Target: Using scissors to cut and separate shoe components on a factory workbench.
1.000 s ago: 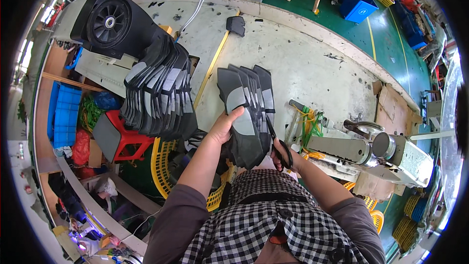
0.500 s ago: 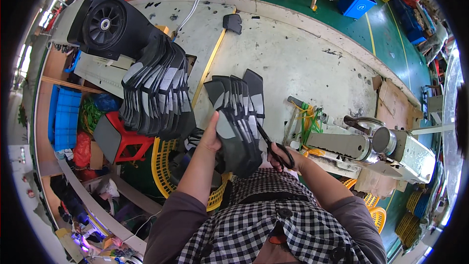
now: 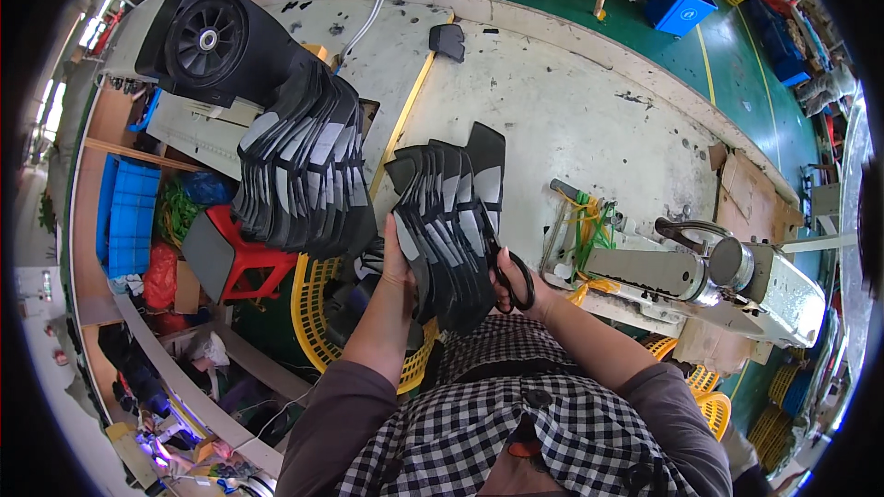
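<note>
A fanned stack of dark grey, shaped fabric pieces [image 3: 442, 253] with lighter grey patches is held in front of my body, over the table's near edge. My left hand [image 3: 397, 253] grips the stack's left side, fingers partly hidden behind it. In my right hand [image 3: 527, 293] is a pair of black-handled scissors [image 3: 521, 276], its blades pointing up along the stack's right side, beside the last pieces. Whether the blades are apart cannot be made out. Farther left, a larger overlapping row of similar pieces [image 3: 304, 170] hangs over the table edge, below a black machine wheel [image 3: 204, 40].
A sewing machine [image 3: 645, 271] stands at the right, with green and yellow ties [image 3: 594, 230] beside it. One loose dark piece [image 3: 447, 40] lies on the pale table [image 3: 562, 101]. Below are a yellow basket [image 3: 308, 331] holding dark pieces and a red stool [image 3: 244, 262].
My right hand and the scissors have moved left and slightly up, closer against the stack. The pieces in my left hand are fanned more, and that hand has shifted slightly left.
</note>
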`<act>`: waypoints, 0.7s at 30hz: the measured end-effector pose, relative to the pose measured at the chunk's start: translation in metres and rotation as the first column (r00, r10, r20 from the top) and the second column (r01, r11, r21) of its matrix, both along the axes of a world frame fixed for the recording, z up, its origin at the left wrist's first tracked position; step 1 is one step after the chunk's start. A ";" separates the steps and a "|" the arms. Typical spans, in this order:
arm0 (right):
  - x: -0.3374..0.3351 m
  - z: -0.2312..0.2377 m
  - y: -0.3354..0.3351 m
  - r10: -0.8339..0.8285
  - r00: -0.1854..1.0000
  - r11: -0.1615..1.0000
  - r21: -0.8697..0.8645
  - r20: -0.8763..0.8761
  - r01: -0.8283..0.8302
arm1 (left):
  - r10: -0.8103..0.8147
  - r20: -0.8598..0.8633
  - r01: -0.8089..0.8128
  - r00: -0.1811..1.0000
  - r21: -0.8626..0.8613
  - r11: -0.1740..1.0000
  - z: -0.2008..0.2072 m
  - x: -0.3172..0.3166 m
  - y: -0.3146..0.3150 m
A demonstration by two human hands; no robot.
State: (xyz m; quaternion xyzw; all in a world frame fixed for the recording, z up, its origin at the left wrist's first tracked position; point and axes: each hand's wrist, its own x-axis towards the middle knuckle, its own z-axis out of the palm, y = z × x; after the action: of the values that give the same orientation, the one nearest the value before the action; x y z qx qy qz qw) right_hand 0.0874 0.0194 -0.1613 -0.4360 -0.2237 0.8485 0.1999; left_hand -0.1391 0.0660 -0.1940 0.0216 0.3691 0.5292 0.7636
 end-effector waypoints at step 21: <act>-0.014 -0.031 0.043 -0.415 0.749 0.904 0.330 0.516 0.273 | -0.184 -0.917 0.331 0.354 -0.061 0.942 0.008 0.054 0.024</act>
State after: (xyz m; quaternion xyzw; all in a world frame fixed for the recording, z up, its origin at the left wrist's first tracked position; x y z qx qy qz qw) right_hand 0.0738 0.0626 -0.1923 -0.6785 -0.2868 0.5923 0.3264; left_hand -0.0847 0.0897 -0.1857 0.4164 0.6809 0.3271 0.5060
